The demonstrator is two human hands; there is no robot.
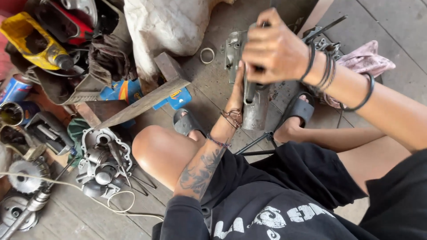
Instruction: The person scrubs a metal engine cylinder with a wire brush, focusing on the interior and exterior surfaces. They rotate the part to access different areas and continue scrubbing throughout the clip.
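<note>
— What have you got hold of there?

— A grey cast-metal engine part (254, 109), standing upright on the plank floor (209, 89) between my two sandals. My right hand (272, 49) is clenched around a dark tool handle (250, 91) that goes down into the top of the part. My left hand (235, 95) lies flat against the part's left side, fingers pressed to the metal, steadying rather than gripping.

— How does it handle, would you say?

— Heavy and stiff, I'd judge; a solid casting that won't flex. The surface looks dull and possibly oily, so it may be slippery. The lugs and edges higher up on the part give the surest purchase, better than the smooth lower wall.

— Anything close by?

— A small metal ring (207, 55) lies on the boards just left of the part. A pink rag (364, 62) sits to its right, behind my right wrist. Well left of the part there's a wooden wedge (142, 102), and further off an opened engine casing (102, 162).
</note>
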